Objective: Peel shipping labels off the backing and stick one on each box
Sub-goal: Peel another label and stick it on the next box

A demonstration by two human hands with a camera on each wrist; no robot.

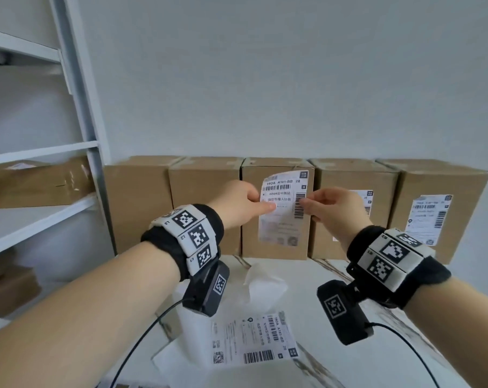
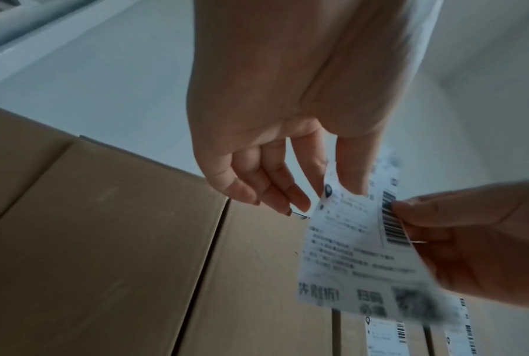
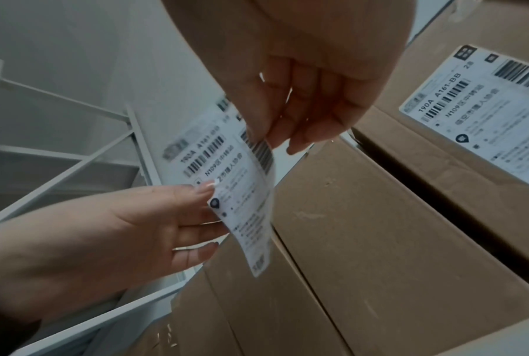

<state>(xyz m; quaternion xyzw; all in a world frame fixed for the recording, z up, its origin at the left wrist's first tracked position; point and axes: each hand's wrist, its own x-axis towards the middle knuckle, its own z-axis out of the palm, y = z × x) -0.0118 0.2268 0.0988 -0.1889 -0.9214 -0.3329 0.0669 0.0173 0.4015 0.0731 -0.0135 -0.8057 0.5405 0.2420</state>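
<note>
Several brown cardboard boxes stand in a row against the wall. In front of the middle box a white shipping label hangs upright, held at both side edges. My left hand pinches its left edge and my right hand pinches its right edge by the barcode. The wrist views show the same label between thumb and fingers of the left hand and right hand, a little off the box face. The two boxes to the right carry a stuck label each.
Another printed label sheet and a crumpled backing lie on the white table. A white metal shelf with parcels stands at the left. Two bare boxes are left of the middle one.
</note>
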